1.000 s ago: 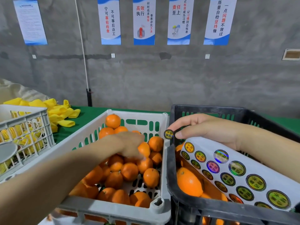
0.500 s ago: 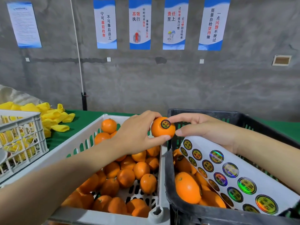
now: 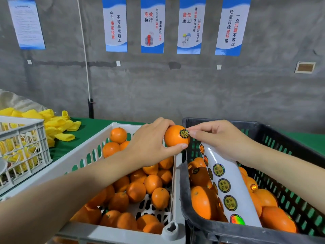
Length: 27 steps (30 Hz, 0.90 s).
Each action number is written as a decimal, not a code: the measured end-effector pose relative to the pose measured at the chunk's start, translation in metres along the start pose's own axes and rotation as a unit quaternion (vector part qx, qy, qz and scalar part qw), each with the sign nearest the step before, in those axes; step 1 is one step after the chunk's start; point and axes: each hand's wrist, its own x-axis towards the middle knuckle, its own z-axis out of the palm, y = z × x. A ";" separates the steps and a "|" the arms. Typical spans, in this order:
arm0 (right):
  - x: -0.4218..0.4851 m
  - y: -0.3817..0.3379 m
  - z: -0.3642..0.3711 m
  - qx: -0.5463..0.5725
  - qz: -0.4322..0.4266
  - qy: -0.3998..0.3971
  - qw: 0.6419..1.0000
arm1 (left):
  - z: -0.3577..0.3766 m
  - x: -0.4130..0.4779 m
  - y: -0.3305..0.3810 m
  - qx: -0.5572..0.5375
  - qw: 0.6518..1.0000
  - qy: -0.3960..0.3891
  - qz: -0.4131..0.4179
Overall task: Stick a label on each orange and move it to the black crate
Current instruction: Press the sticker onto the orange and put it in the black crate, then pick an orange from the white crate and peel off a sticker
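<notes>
My left hand (image 3: 149,145) grips one orange (image 3: 173,138) above the gap between the two crates. A round label (image 3: 184,133) sits on its right side, and the thumb and forefinger of my right hand (image 3: 216,138) touch that label. The same hand holds a white label sheet (image 3: 233,187), which hangs down into the black crate (image 3: 219,121) over several oranges (image 3: 204,201), some of them labelled. The white crate (image 3: 84,152) on the left holds many plain oranges (image 3: 136,191).
A smaller white crate (image 3: 22,148) with yellow foam nets stands at the far left. More foam nets (image 3: 58,124) lie on the green table behind it. A concrete wall with posters closes off the back.
My left hand took an orange out of the white crate and raised it. My right hand brought the peeled label onto it. The label sheet now hangs steeper into the black crate.
</notes>
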 end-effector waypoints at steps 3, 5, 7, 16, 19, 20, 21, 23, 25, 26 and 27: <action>0.000 0.002 0.000 -0.015 -0.024 0.036 0.999 | -0.001 -0.002 0.005 -0.007 1.000 0.002 0.004; 0.002 0.003 0.000 -0.010 -0.033 0.065 0.997 | -0.001 -0.002 0.009 -0.014 1.000 0.009 0.012; 0.004 0.002 -0.001 -0.017 -0.030 0.092 0.995 | -0.002 -0.003 0.012 -0.019 0.999 0.013 0.023; 0.005 0.000 -0.004 -0.045 0.002 0.115 0.992 | -0.003 -0.002 0.014 -0.038 0.999 0.017 0.026; 0.003 -0.002 -0.006 -0.041 -0.021 0.132 0.990 | -0.003 -0.002 0.016 -0.025 0.999 0.004 0.023; 0.002 -0.003 -0.006 -0.030 -0.020 0.116 0.993 | -0.003 -0.002 0.017 -0.022 0.999 -0.001 0.025; 0.001 -0.003 -0.006 -0.027 -0.014 0.095 0.995 | -0.003 -0.002 0.018 -0.024 0.999 -0.004 0.027; 0.001 -0.002 -0.005 -0.059 0.000 0.066 0.996 | -0.001 -0.002 0.020 -0.040 0.999 -0.011 0.026; 0.003 -0.001 -0.007 -0.072 0.001 0.082 0.994 | 0.001 -0.003 0.023 -0.069 0.997 -0.016 0.008; 0.005 0.000 -0.009 -0.066 -0.007 0.107 0.992 | 0.001 -0.003 0.024 -0.091 0.996 -0.018 -0.006; 0.008 0.001 -0.012 -0.059 -0.018 0.142 0.988 | 0.003 -0.003 0.025 -0.120 0.992 -0.022 -0.020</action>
